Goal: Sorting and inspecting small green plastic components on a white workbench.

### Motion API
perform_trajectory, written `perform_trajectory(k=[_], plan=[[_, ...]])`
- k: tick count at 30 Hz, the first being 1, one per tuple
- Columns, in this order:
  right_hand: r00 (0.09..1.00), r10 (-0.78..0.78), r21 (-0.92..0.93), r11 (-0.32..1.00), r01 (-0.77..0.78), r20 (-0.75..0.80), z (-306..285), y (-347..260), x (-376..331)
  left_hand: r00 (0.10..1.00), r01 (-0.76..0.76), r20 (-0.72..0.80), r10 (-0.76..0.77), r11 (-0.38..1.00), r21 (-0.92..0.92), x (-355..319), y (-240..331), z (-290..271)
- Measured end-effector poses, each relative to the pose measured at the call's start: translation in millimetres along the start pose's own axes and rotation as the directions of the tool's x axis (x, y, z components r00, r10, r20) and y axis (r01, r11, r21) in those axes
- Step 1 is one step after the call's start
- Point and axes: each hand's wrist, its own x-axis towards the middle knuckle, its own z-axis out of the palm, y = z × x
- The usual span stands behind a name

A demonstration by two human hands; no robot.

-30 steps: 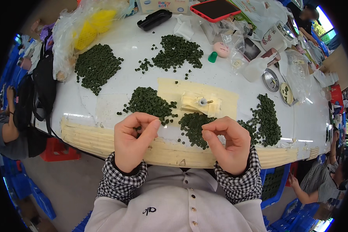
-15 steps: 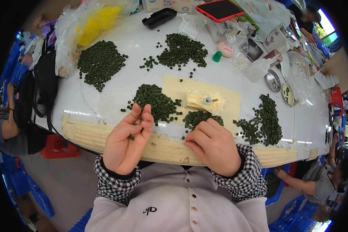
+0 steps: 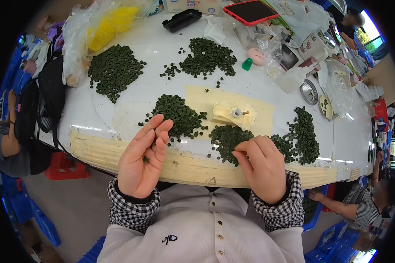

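Note:
My left hand is palm up with its fingers curled in towards the thumb, beside a heap of small dark green round pieces. What it holds, if anything, is too small to make out. My right hand is at the right edge of a lower pile of the same green pieces, thumb and forefinger brought together. Its fingertips hide whatever they pinch. Just beyond that pile stands a block wrapped in cream tape with a thin metal pin sticking out of it.
More green pieces lie in piles at the far left, far middle and right. A red-edged phone, black tray, white mug and plastic bags line the back. Cream tape covers the near edge.
My right hand has moved right across the near pile, uncovering more green pieces. My left hand has shifted slightly, its fingers drawing nearer each other.

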Motion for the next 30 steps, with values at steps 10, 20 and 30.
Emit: perform_trajectory(k=[10,20,30], plan=[[0.999,0.031,0.068,0.997,-0.030,-0.018,10,4,-11,0.991,0.131,-0.006,-0.132,0.984,0.122,-1,-17,2],[0.989,0.090,0.249,0.967,-0.058,-0.119,11,7,-11,0.975,0.205,0.019,-0.223,0.922,0.330,-4,-34,6],[0.921,0.359,0.771,0.540,-0.338,0.152,4,14,-13,0.958,0.243,0.039,-0.283,0.880,0.408,6,-53,9]])
